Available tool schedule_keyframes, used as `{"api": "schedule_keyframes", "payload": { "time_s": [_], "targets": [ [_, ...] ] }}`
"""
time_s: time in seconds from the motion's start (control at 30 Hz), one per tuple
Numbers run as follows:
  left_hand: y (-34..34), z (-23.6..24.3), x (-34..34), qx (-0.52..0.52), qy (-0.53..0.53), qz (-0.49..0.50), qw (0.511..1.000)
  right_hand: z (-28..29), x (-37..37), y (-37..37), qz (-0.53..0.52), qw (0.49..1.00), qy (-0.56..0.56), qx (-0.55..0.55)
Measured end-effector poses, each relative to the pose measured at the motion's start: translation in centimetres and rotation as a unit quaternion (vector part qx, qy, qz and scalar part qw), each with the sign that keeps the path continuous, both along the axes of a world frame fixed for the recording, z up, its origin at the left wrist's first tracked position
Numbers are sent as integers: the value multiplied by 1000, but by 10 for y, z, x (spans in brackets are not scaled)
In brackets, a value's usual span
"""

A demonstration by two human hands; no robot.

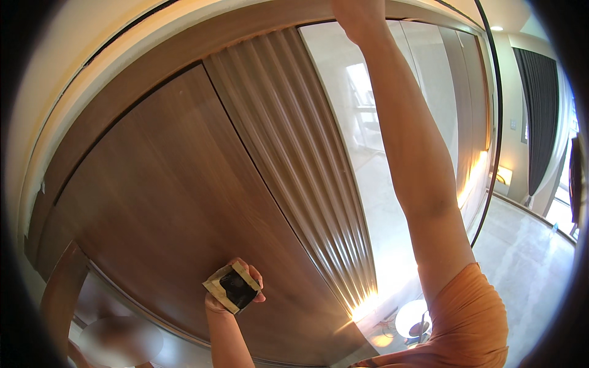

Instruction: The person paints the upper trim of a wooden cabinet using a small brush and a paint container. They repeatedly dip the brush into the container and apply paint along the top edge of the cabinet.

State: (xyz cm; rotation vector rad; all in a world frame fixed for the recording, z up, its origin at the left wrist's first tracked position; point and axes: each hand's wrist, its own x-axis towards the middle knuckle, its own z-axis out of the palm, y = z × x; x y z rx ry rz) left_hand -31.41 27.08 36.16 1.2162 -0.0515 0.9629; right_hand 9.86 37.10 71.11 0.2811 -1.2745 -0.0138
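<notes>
My left hand (230, 299) is low in the view, shut on a small square pad (232, 288) that is black with tan edges. It holds the pad close in front of a smooth brown wooden panel (165, 196). My right arm reaches straight up along a glossy pale panel (368, 153). Only the heel of my right hand (356, 12) shows at the top edge; its fingers are cut off, so its grip is hidden. An orange sleeve covers my right shoulder.
A ribbed wooden strip (294, 159) runs between the brown panel and the glossy panel. Warm light glows at its foot. A round white lamp (412, 319) stands on the pale floor (527, 270). Dark curtains (543, 116) hang at the right.
</notes>
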Motion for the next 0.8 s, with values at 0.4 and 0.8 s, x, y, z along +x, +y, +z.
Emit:
{"api": "schedule_keyframes", "payload": {
  "time_s": [0.4, 0.8],
  "targets": [
    [2, 3, 4, 29, -4, -28, 999, -10, 10, -2, -59, 993, 95, -37],
    [1, 1, 2, 26, -4, -8, 1000, -14, -14, -23, -83, 994, 49, -43]
  ]
}}
